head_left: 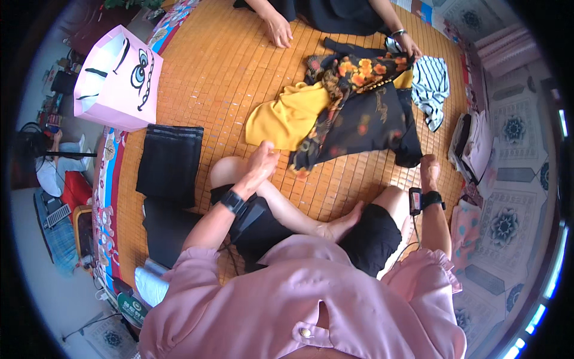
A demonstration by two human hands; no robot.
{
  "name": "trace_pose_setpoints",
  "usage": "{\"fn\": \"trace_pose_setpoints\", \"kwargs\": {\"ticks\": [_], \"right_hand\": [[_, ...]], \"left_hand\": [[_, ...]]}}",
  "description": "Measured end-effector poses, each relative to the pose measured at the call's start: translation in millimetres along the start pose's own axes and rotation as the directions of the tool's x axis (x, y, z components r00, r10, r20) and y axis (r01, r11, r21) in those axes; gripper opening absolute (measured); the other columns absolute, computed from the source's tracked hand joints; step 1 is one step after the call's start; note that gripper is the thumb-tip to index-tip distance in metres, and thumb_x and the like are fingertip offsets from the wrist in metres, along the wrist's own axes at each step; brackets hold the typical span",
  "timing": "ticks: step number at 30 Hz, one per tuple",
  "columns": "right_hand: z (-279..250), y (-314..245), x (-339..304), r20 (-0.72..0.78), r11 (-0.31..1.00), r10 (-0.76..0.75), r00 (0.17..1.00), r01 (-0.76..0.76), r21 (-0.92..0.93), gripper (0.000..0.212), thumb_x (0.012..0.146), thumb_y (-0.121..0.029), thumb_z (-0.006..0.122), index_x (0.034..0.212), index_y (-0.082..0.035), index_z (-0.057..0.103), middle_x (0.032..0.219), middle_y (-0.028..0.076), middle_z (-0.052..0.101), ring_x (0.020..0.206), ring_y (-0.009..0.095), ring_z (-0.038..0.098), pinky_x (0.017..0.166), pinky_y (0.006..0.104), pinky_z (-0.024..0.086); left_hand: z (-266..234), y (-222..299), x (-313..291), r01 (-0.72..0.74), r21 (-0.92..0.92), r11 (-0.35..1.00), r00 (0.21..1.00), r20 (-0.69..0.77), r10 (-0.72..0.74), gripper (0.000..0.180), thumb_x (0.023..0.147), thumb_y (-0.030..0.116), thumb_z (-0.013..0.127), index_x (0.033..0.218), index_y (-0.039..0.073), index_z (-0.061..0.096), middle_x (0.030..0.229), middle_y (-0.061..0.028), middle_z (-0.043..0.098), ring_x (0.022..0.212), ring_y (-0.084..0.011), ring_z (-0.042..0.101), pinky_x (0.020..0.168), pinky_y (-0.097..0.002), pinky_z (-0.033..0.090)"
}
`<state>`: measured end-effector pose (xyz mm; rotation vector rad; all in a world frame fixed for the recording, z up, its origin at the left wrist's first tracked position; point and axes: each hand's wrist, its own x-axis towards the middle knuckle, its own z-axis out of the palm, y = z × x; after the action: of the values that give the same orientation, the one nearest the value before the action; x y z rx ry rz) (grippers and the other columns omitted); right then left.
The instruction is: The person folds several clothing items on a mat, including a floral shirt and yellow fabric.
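I lose the co-worker (335,15) above the upper edge. The blouse (371,128) hides part of the yellow cloth (287,116). I can't tell whether the right hand (429,170) touches the dark cuff (409,157).

1. Two hands from below: left hand (261,166), right hand (429,169)!
2. Two more up top, a co-worker's hands (278,30)!
3. Two dark wrist straps (233,202), mid-frame!
4. One pink bag (119,90), upper left!
5. And one big yellow cloth (287,116), upper centre!
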<state>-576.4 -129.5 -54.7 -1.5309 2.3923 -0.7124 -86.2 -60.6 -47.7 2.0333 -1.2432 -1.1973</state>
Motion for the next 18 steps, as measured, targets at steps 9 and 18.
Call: {"fn": "trace_pose_setpoints", "kwargs": {"ticks": [9,18], "right_hand": [[40.3,-70.7,-69.9,0.549,0.919,-0.393,0.737,0.3,0.256,0.021,0.072,-0.019,0.063,0.088,-0.006,0.061,0.084,0.011,0.063,0.078,0.027,0.06,0.066,0.0326,0.047],[135.5,-205.7,-126.6,0.748,0.924,-0.201,0.633,0.375,-0.069,0.038,0.073,-0.04,0.06,0.09,-0.006,0.057,0.087,0.016,0.062,0.087,0.031,0.059,0.077,0.0384,0.045]], "left_hand": [[-38.5,-19.7,96.4,0.038,0.332,0.943,0.962,-0.266,0.054,0.027,0.076,0.033,0.059,0.079,0.006,0.059,0.08,-0.0124,0.063,0.077,-0.0281,0.061,0.068,-0.0383,0.047],[0.5,-1.4,78.0,0.228,-0.371,0.9,0.95,0.289,-0.121,0.019,0.08,0.025,0.06,0.085,0.007,0.059,0.083,-0.0001,0.061,0.078,-0.0095,0.055,0.067,-0.0272,0.043]]}}
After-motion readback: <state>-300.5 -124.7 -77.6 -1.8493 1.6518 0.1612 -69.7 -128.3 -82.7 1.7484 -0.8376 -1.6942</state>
